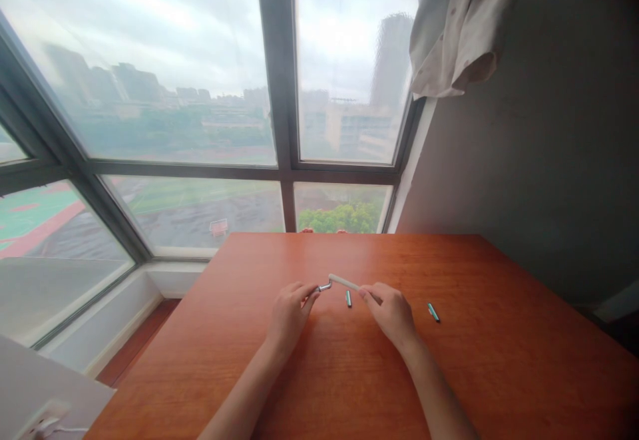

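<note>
My right hand pinches one end of a slim white pen-like tube and holds it just above the wooden table. My left hand is closed in a pinch on a small silvery piece at the tube's other end. A short teal cylinder lies on the table between my hands. A second teal cylinder lies to the right of my right hand.
A large window stands behind the table's far edge, and a grey wall closes the right side. A pale cloth hangs at the upper right. A white socket strip sits at the lower left.
</note>
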`<state>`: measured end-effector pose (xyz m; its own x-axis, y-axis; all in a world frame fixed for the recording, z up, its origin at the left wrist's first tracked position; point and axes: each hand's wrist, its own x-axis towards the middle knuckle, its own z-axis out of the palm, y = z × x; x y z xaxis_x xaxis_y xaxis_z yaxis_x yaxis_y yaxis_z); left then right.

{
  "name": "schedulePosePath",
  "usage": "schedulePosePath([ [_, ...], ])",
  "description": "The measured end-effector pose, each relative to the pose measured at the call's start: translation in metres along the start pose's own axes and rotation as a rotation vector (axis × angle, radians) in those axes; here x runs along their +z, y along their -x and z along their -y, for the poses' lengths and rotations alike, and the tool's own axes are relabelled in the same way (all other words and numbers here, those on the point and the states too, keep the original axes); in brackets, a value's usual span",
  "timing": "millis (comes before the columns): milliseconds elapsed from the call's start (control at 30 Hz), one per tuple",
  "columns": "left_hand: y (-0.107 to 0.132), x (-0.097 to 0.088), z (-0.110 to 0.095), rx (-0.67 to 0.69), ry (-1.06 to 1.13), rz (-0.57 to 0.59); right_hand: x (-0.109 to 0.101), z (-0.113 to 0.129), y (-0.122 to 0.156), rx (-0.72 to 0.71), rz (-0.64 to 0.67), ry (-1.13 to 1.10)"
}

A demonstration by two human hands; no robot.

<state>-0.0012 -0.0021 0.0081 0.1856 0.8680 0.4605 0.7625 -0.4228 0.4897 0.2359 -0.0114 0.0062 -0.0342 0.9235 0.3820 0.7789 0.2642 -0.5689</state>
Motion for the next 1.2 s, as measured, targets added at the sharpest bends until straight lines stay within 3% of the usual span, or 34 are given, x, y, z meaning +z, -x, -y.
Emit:
schedulePosePath([
  [1200,0.0006,0.0023,0.0041,0.028,-0.090,0.029,0.0011,-0.0020,0.0009,-0.001,-0.009,0.062],
])
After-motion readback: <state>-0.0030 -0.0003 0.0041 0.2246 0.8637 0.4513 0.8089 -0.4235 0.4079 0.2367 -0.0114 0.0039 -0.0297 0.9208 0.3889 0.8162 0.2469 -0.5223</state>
